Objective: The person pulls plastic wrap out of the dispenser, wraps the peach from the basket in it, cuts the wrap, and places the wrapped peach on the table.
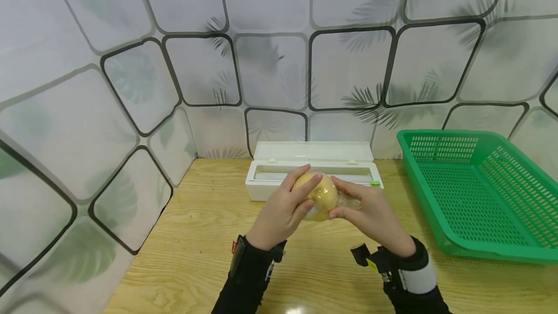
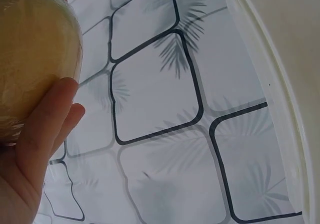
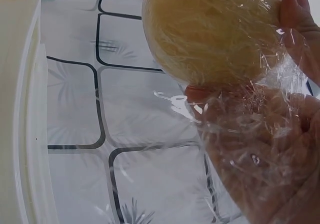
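Note:
In the head view a round, pale yellow thing [image 1: 326, 193] is held up above the table, wrapped in clear cling film; its kind is not clear. My left hand [image 1: 281, 210] grips it from the left, fingers spread round its side. On the right, my right hand [image 1: 375, 212] pinches the film beside it between thumb and fingers. Loose crumpled cling film [image 3: 240, 119] trails off the yellow thing [image 3: 215, 34] over the right palm in the right wrist view. Behind the hands stands a white cling film dispenser [image 1: 257, 192], its lid [image 1: 311, 150] raised.
A green plastic basket [image 1: 440, 217] stands on the right of the wooden table [image 1: 187, 236]. A small bright green piece [image 1: 375, 183] sits at the dispenser's right end. Patterned wall covering [image 1: 274, 71] rises behind and to the left.

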The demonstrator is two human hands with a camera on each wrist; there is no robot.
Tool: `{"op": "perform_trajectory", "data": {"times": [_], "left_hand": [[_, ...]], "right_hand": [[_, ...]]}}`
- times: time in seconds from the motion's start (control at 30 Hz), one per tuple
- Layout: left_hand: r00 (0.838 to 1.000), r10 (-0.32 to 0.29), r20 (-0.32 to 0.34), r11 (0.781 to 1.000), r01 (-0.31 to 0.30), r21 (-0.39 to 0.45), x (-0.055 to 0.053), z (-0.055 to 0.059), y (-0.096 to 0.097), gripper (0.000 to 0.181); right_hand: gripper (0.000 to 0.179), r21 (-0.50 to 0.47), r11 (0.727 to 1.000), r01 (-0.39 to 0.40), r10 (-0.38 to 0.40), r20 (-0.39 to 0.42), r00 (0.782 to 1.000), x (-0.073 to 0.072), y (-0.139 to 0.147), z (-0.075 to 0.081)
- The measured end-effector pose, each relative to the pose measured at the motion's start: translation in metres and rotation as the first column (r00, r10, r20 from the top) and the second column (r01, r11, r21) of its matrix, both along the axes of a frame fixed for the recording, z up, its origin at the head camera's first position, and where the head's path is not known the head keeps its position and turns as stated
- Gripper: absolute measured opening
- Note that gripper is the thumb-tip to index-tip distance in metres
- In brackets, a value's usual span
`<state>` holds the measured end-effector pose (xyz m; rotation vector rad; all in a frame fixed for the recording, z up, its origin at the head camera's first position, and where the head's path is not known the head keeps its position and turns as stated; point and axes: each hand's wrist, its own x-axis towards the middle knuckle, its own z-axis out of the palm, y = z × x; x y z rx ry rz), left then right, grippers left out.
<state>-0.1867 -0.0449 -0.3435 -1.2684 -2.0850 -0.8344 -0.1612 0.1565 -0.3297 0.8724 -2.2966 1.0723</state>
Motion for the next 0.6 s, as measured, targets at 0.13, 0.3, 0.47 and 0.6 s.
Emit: {"op": "perform_trajectory", "data": {"times": [0.13,0.3,0.47,0.6], "left_hand": [[0.994,-0.068,0.081,0.997,0.066,0.031,0.0009,0.0001,-0.0003,0.053],[0.975,-0.156,0.16,0.986,0.145,0.08,0.001,0.0009,-0.0001,0.047],[0.935,-0.235,0.265,0.97,0.206,0.132,-0.0017,-0.0002,-0.0033,0.056],[0.855,-0.259,0.45,0.959,0.172,0.226,-0.0026,-0.0016,-0.0052,0.076]], "right_hand": [[0.059,-0.001,1.0,0.001,-0.001,0.005,1.0,-0.0001,0.0003,0.0],[0.06,-0.005,1.0,0.001,-0.001,0.012,1.0,0.0003,0.0007,0.0008],[0.06,-0.007,1.0,-0.01,0.01,-0.005,1.0,0.0001,0.0011,0.0008],[0.06,-0.027,0.999,-0.028,0.027,-0.03,0.999,0.0004,0.0006,-0.0001]]}}
